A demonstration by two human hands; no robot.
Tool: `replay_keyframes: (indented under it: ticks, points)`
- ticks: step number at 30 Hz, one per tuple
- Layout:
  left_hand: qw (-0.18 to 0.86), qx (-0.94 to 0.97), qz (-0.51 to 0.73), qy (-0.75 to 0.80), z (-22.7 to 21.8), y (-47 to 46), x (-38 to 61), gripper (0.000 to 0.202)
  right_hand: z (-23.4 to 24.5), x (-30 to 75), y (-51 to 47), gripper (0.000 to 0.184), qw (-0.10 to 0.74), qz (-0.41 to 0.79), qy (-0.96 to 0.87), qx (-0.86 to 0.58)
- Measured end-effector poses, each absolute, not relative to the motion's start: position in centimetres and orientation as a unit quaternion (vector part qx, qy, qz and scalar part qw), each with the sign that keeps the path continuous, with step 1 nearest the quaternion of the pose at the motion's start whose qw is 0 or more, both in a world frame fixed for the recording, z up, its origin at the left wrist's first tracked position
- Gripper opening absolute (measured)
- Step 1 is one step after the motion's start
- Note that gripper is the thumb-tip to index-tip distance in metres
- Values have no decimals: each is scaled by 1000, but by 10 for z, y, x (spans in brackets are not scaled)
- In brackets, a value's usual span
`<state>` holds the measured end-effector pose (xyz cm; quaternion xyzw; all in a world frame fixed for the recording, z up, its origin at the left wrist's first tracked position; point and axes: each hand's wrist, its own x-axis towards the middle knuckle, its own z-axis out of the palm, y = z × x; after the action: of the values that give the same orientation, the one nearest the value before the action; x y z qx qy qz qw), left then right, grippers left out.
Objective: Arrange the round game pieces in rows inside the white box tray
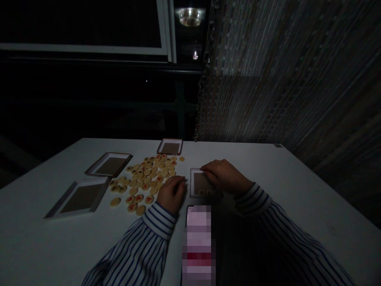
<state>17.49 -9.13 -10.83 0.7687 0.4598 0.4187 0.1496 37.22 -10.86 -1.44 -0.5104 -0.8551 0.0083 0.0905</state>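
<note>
Over the near right side of a heap of round wooden xiangqi pieces (145,186) is my left hand (172,194). Its fingers are curled closed, and whatever they hold is hidden. My right hand (224,174) lies over the right side of a shallow open box (193,182), its bent fingers on the rim. A couple of pieces sit along the near edge inside that box. Some pieces in the heap show red or dark characters; others are blank side up.
Two open shallow trays, a far one (108,164) and a nearer one (86,194), lie left of the heap. Another tray (169,147) stands behind it. A phone (198,242) lies between my forearms on the white table (282,186). A bead curtain (253,79) hangs behind.
</note>
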Motion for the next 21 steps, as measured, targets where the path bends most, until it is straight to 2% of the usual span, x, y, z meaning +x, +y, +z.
replay_keyframes:
  ticks: [8, 21]
  points:
    - [175, 738, 437, 484, -98, -96, 156, 24, -13, 368, -115, 30, 113, -13, -858, -502]
    - [129, 694, 421, 569, -73, -113, 92, 34, -13, 348, -117, 30, 105, -24, -871, -479]
